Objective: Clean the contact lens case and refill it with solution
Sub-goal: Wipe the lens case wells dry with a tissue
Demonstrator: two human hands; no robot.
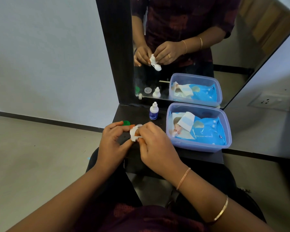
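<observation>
My left hand (pixel 113 141) and my right hand (pixel 155 144) meet over the front of a small dark shelf (pixel 199 155). Between their fingers is the white contact lens case (pixel 134 135), mostly wrapped in a white wipe and largely hidden by my fingers. My right hand's fingers press the wipe against the case while my left hand grips it from the left. A green cap (pixel 126 123) lies on the shelf just behind my left hand. A clear cap (pixel 139 125) peeks out behind my right fingers. The small white solution bottle (pixel 153 112) stands upright behind, cap off.
A lilac plastic tub (pixel 224 129) holding a blue pack of wet wipes (pixel 206 131) sits at the right of the shelf. A mirror (pixel 182 64) with a dark frame stands at the back and reflects my hands and these items. Floor lies to the left.
</observation>
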